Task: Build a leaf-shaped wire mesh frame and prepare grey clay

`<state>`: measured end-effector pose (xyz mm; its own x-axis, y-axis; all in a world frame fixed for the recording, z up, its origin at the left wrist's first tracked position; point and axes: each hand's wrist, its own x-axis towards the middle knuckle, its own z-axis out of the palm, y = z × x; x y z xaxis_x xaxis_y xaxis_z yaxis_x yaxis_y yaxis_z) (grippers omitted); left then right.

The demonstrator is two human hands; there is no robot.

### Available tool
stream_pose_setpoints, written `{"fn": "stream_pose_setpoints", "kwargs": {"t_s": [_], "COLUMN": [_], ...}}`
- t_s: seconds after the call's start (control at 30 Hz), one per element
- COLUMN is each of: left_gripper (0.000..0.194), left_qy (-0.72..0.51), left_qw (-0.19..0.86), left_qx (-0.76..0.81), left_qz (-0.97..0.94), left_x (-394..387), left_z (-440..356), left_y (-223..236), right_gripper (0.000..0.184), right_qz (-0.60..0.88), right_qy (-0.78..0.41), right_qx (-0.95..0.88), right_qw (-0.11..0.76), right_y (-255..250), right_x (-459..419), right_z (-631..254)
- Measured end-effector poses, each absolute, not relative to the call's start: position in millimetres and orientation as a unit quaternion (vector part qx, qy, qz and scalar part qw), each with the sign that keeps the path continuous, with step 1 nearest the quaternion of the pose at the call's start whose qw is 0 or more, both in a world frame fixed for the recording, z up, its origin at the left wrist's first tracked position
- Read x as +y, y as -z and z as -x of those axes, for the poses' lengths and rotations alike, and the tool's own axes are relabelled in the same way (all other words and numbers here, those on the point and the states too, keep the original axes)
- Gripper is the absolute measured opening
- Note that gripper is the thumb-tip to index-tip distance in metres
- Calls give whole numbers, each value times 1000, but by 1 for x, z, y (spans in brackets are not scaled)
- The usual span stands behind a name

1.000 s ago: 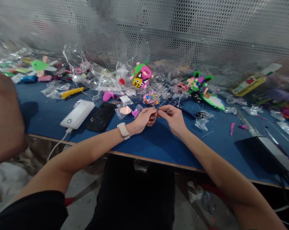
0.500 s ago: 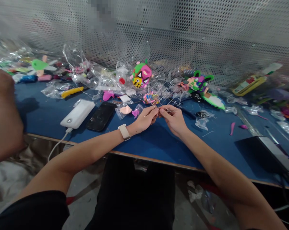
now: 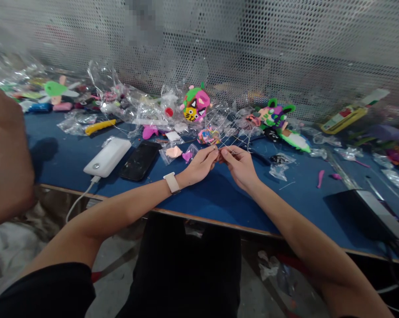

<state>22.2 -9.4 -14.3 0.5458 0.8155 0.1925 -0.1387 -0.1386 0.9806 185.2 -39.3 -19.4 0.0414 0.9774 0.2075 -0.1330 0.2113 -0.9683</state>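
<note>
Both my hands meet over the blue table (image 3: 219, 198). My left hand (image 3: 201, 163), a pale watch on its wrist, is pinched shut on a bundle of thin clear sticks (image 3: 234, 132) that fan up and away from my fingers. My right hand (image 3: 239, 165) is pinched shut on the same bundle, fingertips almost touching the left ones. Just behind the sticks lies a small multicoloured clay piece (image 3: 208, 136), and further back stands a pink and green clay figure with a tiger face (image 3: 194, 105).
A white power bank (image 3: 107, 157) with a cable and a black phone (image 3: 140, 160) lie to the left. Crumpled clear bags (image 3: 140, 108) and clay bits line the back. A green and purple clay figure (image 3: 279, 118) lies right. Another person's arm (image 3: 5, 154) is at far left. A dark box (image 3: 368, 214) sits at right.
My hands have stayed together on the sticks with only small finger shifts. The other person's arm at the left has lifted slightly.
</note>
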Motion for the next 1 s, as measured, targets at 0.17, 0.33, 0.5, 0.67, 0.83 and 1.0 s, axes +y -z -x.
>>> {"fn": "stream_pose_setpoints", "kwargs": {"t_s": [0.17, 0.33, 0.5, 0.67, 0.83, 1.0], "left_gripper": [34, 36, 36, 35, 35, 37], "left_qy": [-407, -396, -392, -400, -405, -401], "left_qw": [545, 496, 455, 425, 417, 437], "left_qx": [259, 262, 279, 260, 255, 262], "left_qz": [-686, -727, -749, -769, -773, -761], "left_x": [-9, -12, -14, -14, -12, -10], "left_z": [-19, -17, -16, -15, -15, -16], "left_y": [15, 10, 4, 6, 10, 10], "right_gripper": [42, 43, 42, 40, 42, 39], "right_qz": [402, 403, 396, 393, 405, 416], "right_qy": [-501, -536, -561, -572, -552, -474], "right_qx": [-485, -471, -467, -464, -475, -506], "right_qw": [593, 573, 557, 550, 553, 588], "right_y": [14, 12, 13, 11, 11, 14], "right_x": [-43, -44, -43, -43, -43, -42], "right_z": [-184, -185, -187, -190, -189, -188]}}
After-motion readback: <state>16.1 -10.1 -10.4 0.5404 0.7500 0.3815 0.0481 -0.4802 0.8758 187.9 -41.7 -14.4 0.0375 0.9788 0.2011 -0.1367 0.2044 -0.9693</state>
